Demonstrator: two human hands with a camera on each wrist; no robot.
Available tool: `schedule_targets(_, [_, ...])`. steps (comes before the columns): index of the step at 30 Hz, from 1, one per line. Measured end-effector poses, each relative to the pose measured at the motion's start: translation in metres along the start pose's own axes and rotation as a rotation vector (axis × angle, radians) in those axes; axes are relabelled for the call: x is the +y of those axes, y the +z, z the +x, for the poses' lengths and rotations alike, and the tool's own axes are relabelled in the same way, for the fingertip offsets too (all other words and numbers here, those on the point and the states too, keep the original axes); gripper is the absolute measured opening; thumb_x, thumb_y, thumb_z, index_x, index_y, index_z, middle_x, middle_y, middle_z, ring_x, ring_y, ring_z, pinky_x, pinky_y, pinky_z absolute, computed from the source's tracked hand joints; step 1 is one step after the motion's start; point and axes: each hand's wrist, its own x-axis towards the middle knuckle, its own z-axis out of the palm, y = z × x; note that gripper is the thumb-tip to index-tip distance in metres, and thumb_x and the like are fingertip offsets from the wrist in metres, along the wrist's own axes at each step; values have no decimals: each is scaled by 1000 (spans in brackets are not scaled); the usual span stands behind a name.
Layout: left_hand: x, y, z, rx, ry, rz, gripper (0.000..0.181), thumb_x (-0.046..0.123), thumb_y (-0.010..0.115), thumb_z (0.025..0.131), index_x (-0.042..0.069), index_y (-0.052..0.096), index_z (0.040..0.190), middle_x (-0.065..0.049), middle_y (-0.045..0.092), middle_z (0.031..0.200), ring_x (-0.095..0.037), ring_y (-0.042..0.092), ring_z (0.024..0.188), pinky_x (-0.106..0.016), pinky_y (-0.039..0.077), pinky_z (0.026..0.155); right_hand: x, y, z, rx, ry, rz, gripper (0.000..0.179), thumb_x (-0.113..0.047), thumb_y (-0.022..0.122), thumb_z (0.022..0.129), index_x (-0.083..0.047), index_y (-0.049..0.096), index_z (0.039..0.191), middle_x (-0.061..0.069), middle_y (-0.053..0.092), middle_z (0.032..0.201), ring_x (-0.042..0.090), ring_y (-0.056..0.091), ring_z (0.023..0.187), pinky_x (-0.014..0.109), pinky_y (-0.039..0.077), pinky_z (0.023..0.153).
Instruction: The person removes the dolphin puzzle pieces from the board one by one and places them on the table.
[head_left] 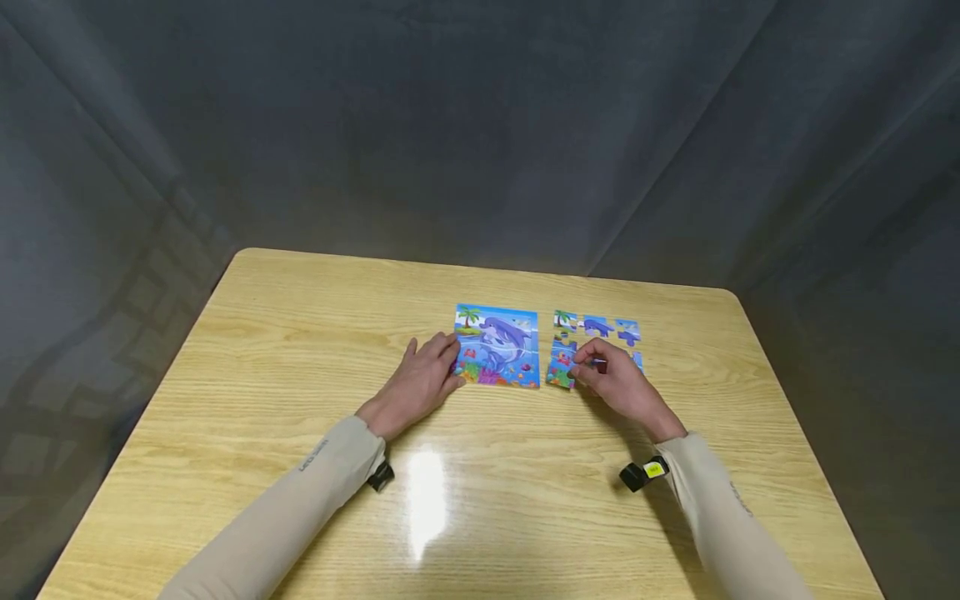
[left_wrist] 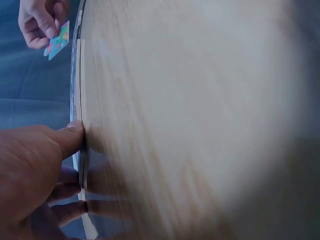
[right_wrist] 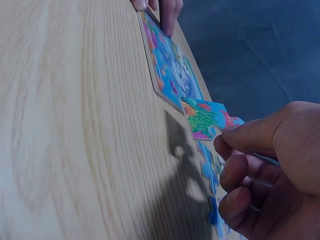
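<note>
A square dolphin picture board (head_left: pixel 501 337) lies flat on the table. My left hand (head_left: pixel 422 379) rests at its left side, fingers extended over the edge and thumb by the lower left corner. My right hand (head_left: pixel 618 385) pinches a jigsaw piece (right_wrist: pixel 202 119) between thumb and fingers, raised above the table. Green and red coral is printed on this piece, and its shadow falls on the wood below. Under and beyond the right hand lie several other jigsaw pieces (head_left: pixel 597 326), showing a palm tree, parts of a dolphin and a crab; the hand hides some of them.
The light wooden table (head_left: pixel 315 333) has rounded far corners and a bright reflection near the front. Dark grey curtains (head_left: pixel 450 142) hang behind it and along both sides. A small black camera (head_left: pixel 634 477) sits at the right wrist, another (head_left: pixel 381 476) at the left.
</note>
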Motion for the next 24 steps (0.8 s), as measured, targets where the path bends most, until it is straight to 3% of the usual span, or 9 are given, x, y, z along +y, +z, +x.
schedule_targets(5, [0, 2, 1, -2, -4, 1, 66, 38, 53, 113, -1, 38, 164, -17, 35, 173, -34, 29, 164, -70, 23, 130, 5, -6, -6, 1, 4, -35, 12, -7, 63, 107, 3, 61, 113, 21, 68, 106, 20, 61, 76, 26, 52, 62])
schedule_targets(13, [1, 0, 1, 3, 1, 19, 66, 39, 54, 113, -1, 40, 163, -16, 37, 173, -34, 31, 163, -70, 25, 130, 11, -10, -11, -27, -2, -56, 9, -4, 64, 105, 2, 63, 112, 19, 68, 102, 19, 60, 80, 22, 47, 65])
schedule_targets(24, [1, 0, 0, 6, -9, 6, 66, 38, 54, 113, -1, 40, 163, -16, 37, 173, -34, 30, 164, -69, 24, 130, 17, 2, -8, 22, -31, -160, 6, -2, 67, 103, -2, 67, 109, 13, 72, 100, 13, 65, 79, 22, 51, 68])
